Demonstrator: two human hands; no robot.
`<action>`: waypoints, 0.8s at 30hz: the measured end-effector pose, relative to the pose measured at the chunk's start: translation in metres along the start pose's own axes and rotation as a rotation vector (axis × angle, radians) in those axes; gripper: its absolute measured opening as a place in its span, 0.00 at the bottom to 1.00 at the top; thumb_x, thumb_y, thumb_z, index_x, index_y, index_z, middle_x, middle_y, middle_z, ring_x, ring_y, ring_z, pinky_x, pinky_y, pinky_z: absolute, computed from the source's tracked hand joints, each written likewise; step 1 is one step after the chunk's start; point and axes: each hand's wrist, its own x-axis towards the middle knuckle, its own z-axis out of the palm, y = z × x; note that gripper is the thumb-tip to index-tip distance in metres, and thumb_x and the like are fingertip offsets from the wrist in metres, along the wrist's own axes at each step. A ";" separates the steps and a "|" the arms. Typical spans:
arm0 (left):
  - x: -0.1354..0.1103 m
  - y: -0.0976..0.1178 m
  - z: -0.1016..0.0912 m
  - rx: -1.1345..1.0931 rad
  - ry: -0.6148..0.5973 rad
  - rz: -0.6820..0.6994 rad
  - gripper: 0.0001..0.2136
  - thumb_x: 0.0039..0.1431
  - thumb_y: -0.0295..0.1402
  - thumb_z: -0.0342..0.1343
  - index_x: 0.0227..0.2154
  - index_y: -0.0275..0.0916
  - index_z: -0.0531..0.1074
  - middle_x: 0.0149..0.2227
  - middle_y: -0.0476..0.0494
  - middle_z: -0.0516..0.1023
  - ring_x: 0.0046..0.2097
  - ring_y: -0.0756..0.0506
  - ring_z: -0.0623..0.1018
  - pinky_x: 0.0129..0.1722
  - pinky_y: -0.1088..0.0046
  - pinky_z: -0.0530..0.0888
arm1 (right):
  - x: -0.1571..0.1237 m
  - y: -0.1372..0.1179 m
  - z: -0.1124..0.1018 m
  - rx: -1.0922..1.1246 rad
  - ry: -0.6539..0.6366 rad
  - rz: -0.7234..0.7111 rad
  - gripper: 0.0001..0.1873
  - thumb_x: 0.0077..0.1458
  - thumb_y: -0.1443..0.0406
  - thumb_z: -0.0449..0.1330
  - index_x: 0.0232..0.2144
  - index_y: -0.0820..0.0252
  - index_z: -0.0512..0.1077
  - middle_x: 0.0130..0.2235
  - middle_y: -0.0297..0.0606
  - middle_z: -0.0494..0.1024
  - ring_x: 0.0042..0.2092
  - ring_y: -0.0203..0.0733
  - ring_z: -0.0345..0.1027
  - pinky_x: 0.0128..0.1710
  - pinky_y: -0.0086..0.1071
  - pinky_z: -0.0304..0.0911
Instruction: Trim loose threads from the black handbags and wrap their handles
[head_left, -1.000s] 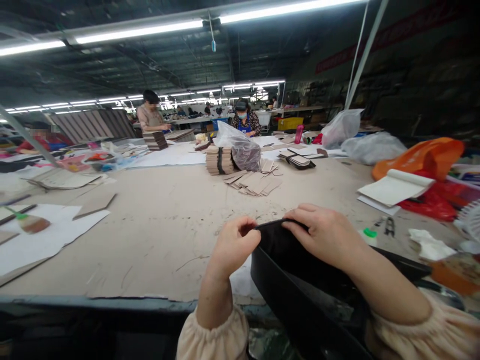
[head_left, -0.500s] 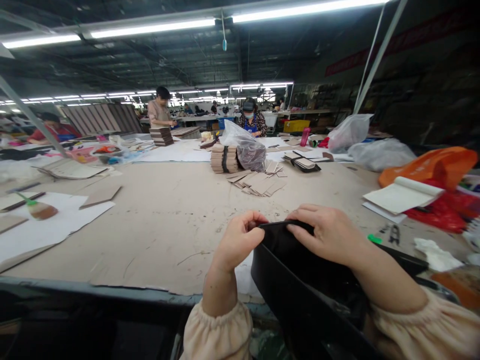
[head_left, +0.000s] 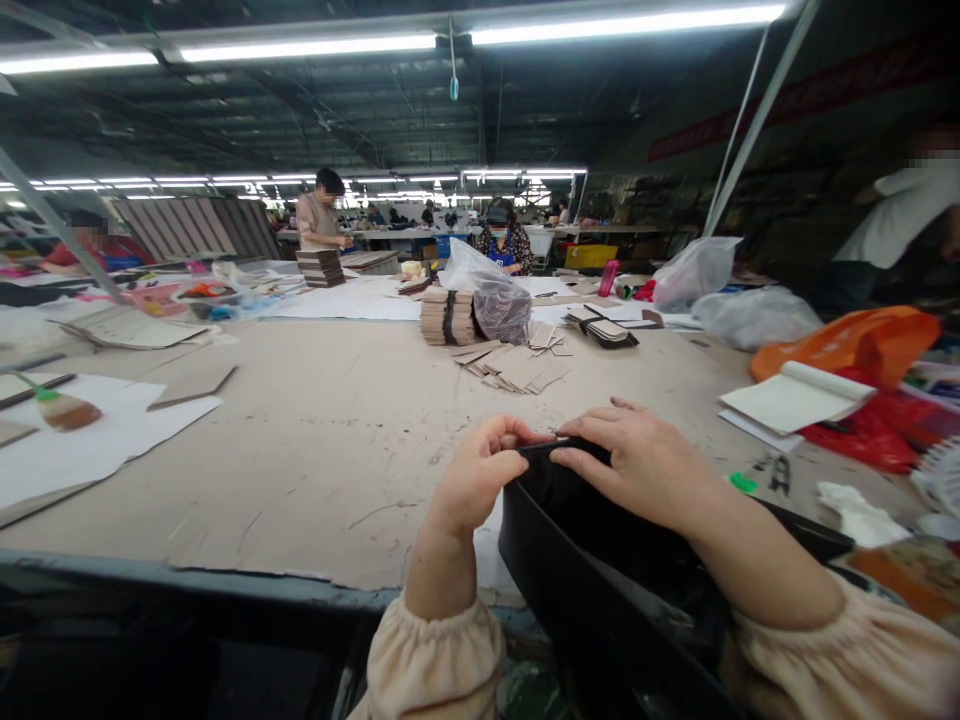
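A black bag-like piece (head_left: pixel 570 570) with an open top hangs over the table's near edge, its dark inside facing me. My left hand (head_left: pixel 480 470) pinches its far rim at the left corner, thumb inside and fingers beyond the edge. Close beside it, my right hand (head_left: pixel 637 460) grips the same rim between thumb and fingers, the forearm lying over the opening. The two hands nearly touch along the edge. The lower part of the black piece runs out of view at the bottom.
A strapped stack of boards (head_left: pixel 447 317) stands mid-table beside loose board pieces (head_left: pixel 517 368). At left lies a green-capped glue bottle (head_left: pixel 64 408) on white paper. A notepad (head_left: pixel 796 395), an orange bag (head_left: pixel 847 345) and crumpled tissue (head_left: pixel 862 515) are at right. Co-workers (head_left: pixel 319 220) work behind.
My right hand has slid left along the rim, closer to my left hand, which still holds the corner. A person has come into view at the far right.
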 end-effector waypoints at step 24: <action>0.003 -0.002 0.000 -0.132 0.016 -0.042 0.12 0.37 0.22 0.49 0.30 0.35 0.65 0.33 0.46 0.77 0.32 0.51 0.73 0.31 0.78 0.65 | 0.006 -0.015 0.011 -0.202 0.016 0.133 0.17 0.51 0.50 0.55 0.25 0.57 0.70 0.30 0.36 0.76 0.35 0.44 0.69 0.53 0.49 0.47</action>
